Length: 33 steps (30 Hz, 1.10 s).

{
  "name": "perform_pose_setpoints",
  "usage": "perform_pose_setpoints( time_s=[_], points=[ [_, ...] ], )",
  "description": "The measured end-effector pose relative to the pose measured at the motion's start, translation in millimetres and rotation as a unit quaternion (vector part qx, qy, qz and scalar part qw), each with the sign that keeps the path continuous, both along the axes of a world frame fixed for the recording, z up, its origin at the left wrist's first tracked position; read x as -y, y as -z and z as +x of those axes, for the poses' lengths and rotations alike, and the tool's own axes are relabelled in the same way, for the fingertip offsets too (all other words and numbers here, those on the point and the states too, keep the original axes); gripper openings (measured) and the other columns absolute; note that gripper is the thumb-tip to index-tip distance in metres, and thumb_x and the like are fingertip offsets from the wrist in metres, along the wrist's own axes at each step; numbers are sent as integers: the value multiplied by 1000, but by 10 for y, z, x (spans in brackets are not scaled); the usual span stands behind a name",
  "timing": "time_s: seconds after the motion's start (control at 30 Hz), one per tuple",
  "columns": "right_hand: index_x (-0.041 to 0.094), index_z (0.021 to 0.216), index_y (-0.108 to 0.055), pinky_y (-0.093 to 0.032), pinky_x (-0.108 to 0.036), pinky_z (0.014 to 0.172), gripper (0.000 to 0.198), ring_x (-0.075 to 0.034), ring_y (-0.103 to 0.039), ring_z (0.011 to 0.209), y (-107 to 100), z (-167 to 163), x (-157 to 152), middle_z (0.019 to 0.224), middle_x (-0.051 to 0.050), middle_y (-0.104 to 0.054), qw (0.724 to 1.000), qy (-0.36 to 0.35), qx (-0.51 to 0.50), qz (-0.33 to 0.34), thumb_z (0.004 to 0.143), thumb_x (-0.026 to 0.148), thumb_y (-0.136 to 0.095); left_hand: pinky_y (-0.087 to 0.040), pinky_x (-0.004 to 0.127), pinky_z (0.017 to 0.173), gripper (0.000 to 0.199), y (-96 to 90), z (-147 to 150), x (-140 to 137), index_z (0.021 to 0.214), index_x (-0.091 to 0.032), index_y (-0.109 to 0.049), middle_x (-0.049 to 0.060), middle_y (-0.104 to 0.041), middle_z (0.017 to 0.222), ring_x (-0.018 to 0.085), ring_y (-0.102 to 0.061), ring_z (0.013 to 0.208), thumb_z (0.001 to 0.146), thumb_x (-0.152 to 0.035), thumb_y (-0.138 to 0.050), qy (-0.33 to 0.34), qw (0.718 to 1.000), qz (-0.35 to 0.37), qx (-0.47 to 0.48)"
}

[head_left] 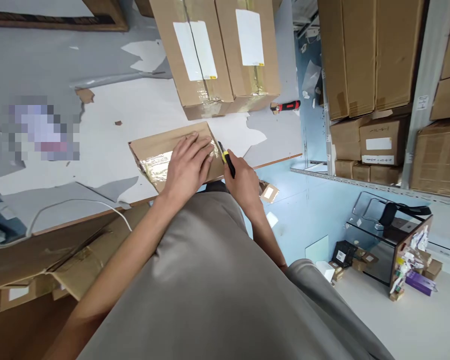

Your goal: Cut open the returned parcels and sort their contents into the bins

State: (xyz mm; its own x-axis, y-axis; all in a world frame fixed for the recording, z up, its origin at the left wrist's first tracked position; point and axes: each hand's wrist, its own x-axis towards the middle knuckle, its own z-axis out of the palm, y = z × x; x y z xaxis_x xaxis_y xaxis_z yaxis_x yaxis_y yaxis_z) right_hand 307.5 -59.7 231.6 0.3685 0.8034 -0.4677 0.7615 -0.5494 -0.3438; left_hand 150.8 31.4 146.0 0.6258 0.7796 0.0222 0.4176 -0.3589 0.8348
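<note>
A small brown cardboard box (150, 142) with shiny tape lies on the table near its front edge. My left hand (187, 162) rests flat on top of the box, fingers stretched out and pressing on it. In my right hand (243, 182) is a black and yellow utility knife (229, 163), its tip by the right end of the box. Whether the blade touches the tape I cannot tell. Part of the box top is hidden under my left hand.
Two taped cartons (225, 60) stand at the back of the table (108, 110). A red and black tool (288, 106) lies to their right. A white cable (78, 201) runs at the left front, above a large open carton (93, 250). Shelves with boxes (375, 60) stand at right.
</note>
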Motion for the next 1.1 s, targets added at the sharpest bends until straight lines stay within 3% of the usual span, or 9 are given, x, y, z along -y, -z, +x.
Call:
perform_pose_setpoints(
  time_s=[0.2,0.43,0.8,1.1],
  points=[
    [23,185,-49,-66,-49,111,63,-37,-81,129,-8,115,-201,150,-19,-77,998,-53,-3,-44,123,32,-40,-31,73,149,37,2,4,27,147,-34,-80,8,-76,164,40,-50,174,117,-46,-61,-27,1000,-2,-14],
    [27,186,-48,-66,-49,110,64,-37,-81,129,-49,126,-217,148,-16,-79,997,-68,1,-39,122,32,-42,-29,73,150,37,71,6,38,148,-35,-80,7,-76,163,40,-50,174,115,-46,-66,-29,1000,-12,-1],
    [28,187,-45,-65,-50,111,64,-37,-81,127,-158,-39,-265,150,-17,-77,994,-61,44,-77,123,32,-40,-24,74,150,38,101,-4,18,151,-36,-79,5,-74,166,39,-49,175,118,-46,-62,-18,999,-27,27],
    [27,189,-39,-65,-47,111,65,-35,-81,129,-293,-220,-409,153,-19,-76,985,-64,96,-130,124,26,-37,-28,71,150,45,195,-4,31,160,-32,-72,9,-70,172,36,-47,177,125,-47,-48,7,1000,22,-6]
  ],
)
